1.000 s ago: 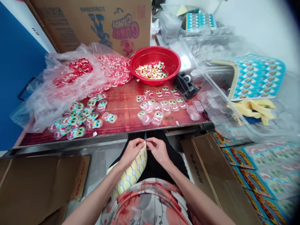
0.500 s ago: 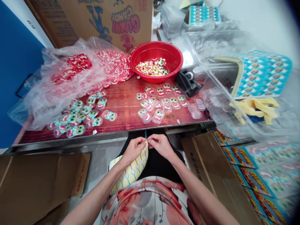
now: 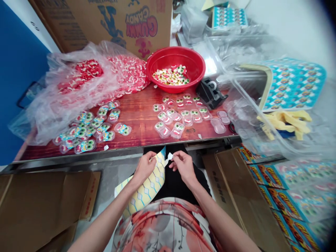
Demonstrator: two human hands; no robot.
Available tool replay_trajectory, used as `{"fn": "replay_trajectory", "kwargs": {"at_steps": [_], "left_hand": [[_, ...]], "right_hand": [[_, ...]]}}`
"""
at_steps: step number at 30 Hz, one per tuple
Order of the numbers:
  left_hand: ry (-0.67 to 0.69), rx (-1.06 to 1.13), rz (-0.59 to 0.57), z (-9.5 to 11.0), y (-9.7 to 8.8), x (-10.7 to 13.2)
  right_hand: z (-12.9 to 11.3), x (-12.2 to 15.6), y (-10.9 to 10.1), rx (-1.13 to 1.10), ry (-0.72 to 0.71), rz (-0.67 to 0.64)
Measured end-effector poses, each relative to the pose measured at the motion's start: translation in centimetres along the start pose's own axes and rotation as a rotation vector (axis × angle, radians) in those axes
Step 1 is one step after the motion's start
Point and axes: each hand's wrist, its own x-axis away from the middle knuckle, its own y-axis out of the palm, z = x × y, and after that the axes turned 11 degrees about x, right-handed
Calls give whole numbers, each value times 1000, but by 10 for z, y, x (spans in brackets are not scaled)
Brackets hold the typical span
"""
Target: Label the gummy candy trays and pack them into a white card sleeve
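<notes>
The sheet is pinched in the left hand, while the right hand grips a small white sticker.

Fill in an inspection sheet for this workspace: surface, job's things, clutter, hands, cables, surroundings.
Surface: reddish wood-grain table, packs lying left and right.
Job's things: yellow patterned sheet above the lap; small whitish piece at its edge.
Clutter: white scrap near the table's front edge.
Hands: left hand holds the sheet; right hand pinches the piece.
Cables: none identifiable.
Surroundings: large cardboard box behind; red bowl of candies; blue panel at left.
</notes>
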Motion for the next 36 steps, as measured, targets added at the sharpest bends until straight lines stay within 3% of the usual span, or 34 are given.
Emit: {"fn": "replay_trajectory", "kwargs": {"at_steps": [3,7,10,12,14,16,18,21,24,27,30,34,36], "left_hand": [[-64,-173,48,-3,-12,-5],[-75,-339,27,4,-23,4],[9,-620,31,19,-27,20],[140,-742,85,32,-30,25],[276,-662,163,46,-31,18],[320,-502,227,61,-28,-1],[239,-417,249,74,-21,-28],[125,-459,259,89,-3,-63],[74,-452,280,95,11,-81],[69,-343,305,92,18,-86],[174,-50,289,82,19,-88],[299,510,215,75,13,-79],[307,651,144,79,7,-64]], "right_hand": [[-6,4,-15,-181,18,85],[-27,10,-43,-406,-34,100],[-45,13,-62,-491,-124,74],[-55,14,-69,-498,-171,30],[-62,15,-69,-475,-205,13],[-66,16,-65,-414,-236,35],[-67,19,-61,-323,-278,58],[-64,25,-64,-146,-345,73],[-58,30,-78,17,-379,107],[-54,31,-89,74,-374,137],[-59,29,-87,113,-407,163],[-75,25,-70,267,-623,225],[-86,22,-59,357,-761,258]]}}
